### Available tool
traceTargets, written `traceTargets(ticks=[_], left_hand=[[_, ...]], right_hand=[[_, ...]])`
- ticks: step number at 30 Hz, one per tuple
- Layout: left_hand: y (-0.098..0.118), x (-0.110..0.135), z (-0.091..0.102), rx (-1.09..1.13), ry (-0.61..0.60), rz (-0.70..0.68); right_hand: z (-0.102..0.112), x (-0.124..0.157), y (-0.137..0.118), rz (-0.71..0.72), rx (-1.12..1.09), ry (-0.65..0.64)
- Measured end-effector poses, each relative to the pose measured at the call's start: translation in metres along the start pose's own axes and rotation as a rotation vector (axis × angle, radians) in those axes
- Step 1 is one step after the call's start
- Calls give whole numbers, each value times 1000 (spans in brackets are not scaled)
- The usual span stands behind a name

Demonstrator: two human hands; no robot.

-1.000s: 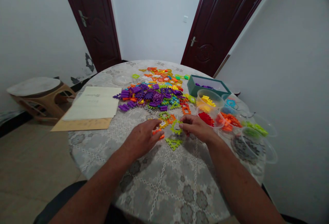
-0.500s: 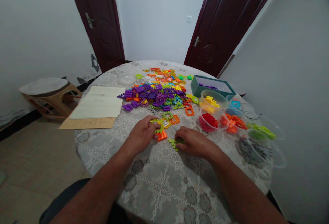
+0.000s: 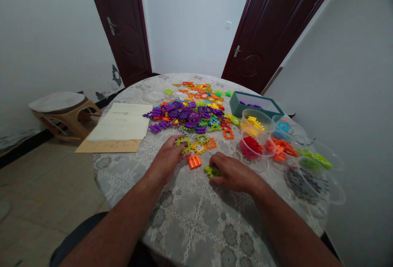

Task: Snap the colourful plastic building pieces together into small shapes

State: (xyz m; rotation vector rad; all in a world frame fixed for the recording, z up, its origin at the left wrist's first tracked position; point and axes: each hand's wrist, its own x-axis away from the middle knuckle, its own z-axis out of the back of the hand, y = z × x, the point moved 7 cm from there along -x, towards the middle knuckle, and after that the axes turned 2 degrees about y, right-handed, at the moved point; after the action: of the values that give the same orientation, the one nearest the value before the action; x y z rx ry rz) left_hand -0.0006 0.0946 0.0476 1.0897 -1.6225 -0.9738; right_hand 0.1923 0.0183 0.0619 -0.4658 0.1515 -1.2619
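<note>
Your left hand (image 3: 167, 157) grips a lime frame (image 3: 188, 146), your right hand (image 3: 235, 172) a lime piece (image 3: 211, 171), both inward from the near edge of the desk (image 3: 196, 218). Writing (image 3: 120, 113) on the paper (image 3: 123, 129) is illegible.

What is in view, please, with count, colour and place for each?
Table: 1, patterned grey, centre
Block: 1, orange, on table, near middle
Near frames: 3, green, yellow, orange, just beyond block
Pile: uncountable pieces, mixed, purple foremost, mid-table
Tubs: several, clear with coloured pieces, table's right
Box: 1, dark green, behind tubs
Papers: count unclear, pale, table's left
Brown sheet: 1, brown, under papers
Stool: 1, brown, whitish top, at left
Doors: 2, dark red, back
Walls: 3, whitish, left, back, right
Switch: 1, white, back wall
Held frame: 1, green, in left hand
Green piece: 1, green, under right hand
Left hand: 1, bare, left of block
Right hand: 1, bare, right of block
Forearms: 2, bare, below hands
</note>
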Motion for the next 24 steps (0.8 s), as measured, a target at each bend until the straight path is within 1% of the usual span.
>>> traceTargets(ticks=[3,5,7,9,10,12,14,16,19,21,22,24], left_hand=[[-4,4,-5,-30,-44,25],[-9,10,-10,-88,-96,33],[-15,16,-18,-137,-172,46],[-21,23,-25,-185,-235,51],[-24,26,-27,-222,-256,42],[-29,30,-32,-297,-285,13],[-33,32,-34,-286,-287,7],[-37,31,-34,-195,-244,49],[-34,26,-31,-93,-155,94],[-26,24,-29,-32,-147,77],[-21,23,-29,7,-161,71],[-15,22,-30,88,-209,84]], right_hand=[[4,-2,1,27,-179,-10],[8,-5,2,42,-404,23],[10,-11,7,-9,-668,84],[5,-17,11,-94,-873,139],[0,-20,12,-128,-933,159],[-9,-25,12,-161,-980,194],[-16,-29,12,-164,-943,233],[-15,-31,14,-125,-821,318],[-1,-34,18,20,-494,534],[4,-37,18,114,-263,627],[3,-39,19,147,-167,638],[-5,-47,19,185,-27,604]])
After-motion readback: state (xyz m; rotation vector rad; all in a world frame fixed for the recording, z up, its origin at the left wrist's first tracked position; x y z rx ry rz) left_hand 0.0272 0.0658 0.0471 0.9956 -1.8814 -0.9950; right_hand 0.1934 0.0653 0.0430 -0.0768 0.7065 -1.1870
